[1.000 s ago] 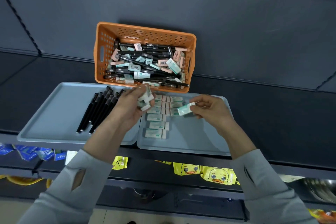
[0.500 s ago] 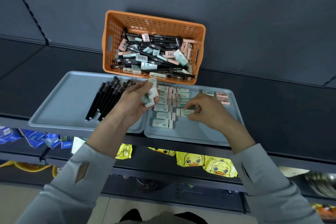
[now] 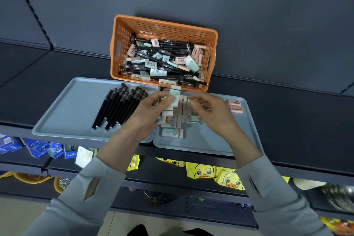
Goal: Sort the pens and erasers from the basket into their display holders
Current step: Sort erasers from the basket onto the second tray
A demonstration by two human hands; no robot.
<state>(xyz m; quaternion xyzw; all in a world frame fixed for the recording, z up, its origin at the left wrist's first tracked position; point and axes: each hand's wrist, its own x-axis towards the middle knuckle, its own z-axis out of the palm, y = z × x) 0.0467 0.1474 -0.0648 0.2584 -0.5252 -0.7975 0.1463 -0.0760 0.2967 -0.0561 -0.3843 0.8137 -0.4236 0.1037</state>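
Left hand: I see it [image 3: 147, 113] curled round a small stack of mint-and-white erasers [image 3: 173, 97]. The thumb is on the topmost one, which sticks up above the fingers.
Right hand: it [image 3: 210, 113] sits just right of that stack, fingers bent and loosely spread, tips close to the held erasers. Blur stops me telling whether they touch or pinch anything.
Eraser tray: a grey tray [image 3: 210, 140] lies under both hands, with rows of erasers [image 3: 172, 132] beneath the fingers. Two pink erasers [image 3: 236, 106] lie just right of the right hand.
Pen tray: a second grey tray [image 3: 67, 113] lies left of the left hand, with black pens [image 3: 115, 109] side by side on it.
Basket: the orange basket [image 3: 164, 27] stands just beyond both hands, holding mixed pens and erasers.
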